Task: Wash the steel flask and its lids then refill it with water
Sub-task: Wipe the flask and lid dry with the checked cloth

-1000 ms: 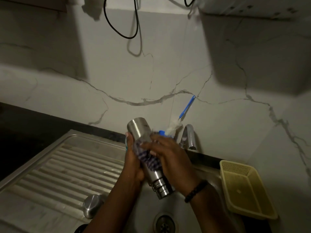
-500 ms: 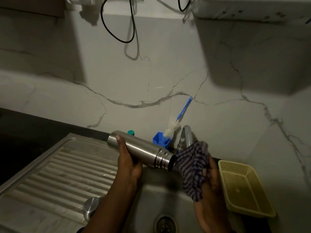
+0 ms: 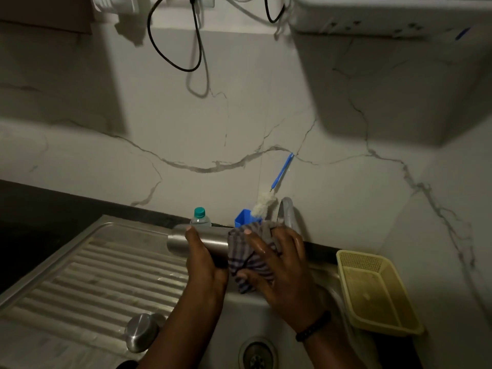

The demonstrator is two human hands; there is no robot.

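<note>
Your left hand (image 3: 203,258) grips the flask (image 3: 197,242), held level over the sink (image 3: 266,315). Half a second ago the cloth (image 3: 250,258) hung clear; now your right hand (image 3: 279,265) wraps it round the neck end, so scrubbing continues and rinsing waits.

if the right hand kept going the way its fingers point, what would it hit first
The right hand is already wrapped in the striped cloth around the steel flask; past them, probably the left hand.

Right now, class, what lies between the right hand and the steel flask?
In the head view, a striped cloth lies between the right hand and the flask, wrapped round its end.
</note>
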